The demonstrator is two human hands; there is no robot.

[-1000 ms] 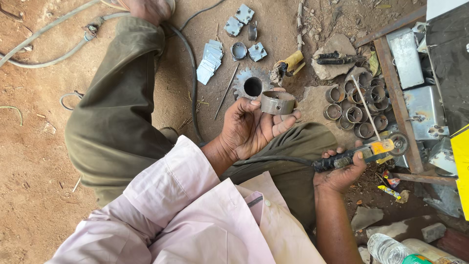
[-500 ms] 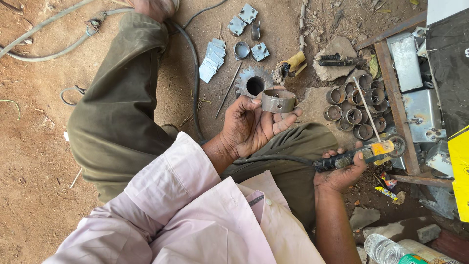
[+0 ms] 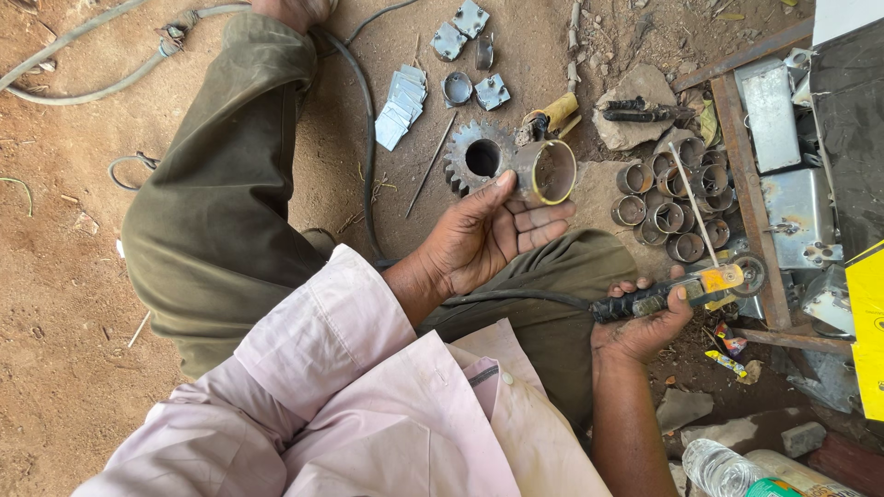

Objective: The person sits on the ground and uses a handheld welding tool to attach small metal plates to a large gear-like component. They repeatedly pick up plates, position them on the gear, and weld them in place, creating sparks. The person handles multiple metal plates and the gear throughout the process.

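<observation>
Metal ring (image 3: 545,172): short steel tube section, held above the dirt ground (image 3: 55,304) near the middle of the view, just right of the gear.
Ring axis: short bore axis tilted, open mouth turned toward the camera and slightly right; yellowish rim showing.
Left hand (image 3: 488,235): palm up, thumb and fingertips closed on the ring's lower left wall.
Right hand (image 3: 642,322): fist wrapped around the electrode holder (image 3: 677,291).
Holder axis: long axis runs left to right, yellow head pointing right toward the pile of cut rings (image 3: 668,202); black cable (image 3: 516,298) trails left across the lap.
Gear (image 3: 479,161): toothed wheel flat on the ground, beside small square plates (image 3: 401,110).
</observation>
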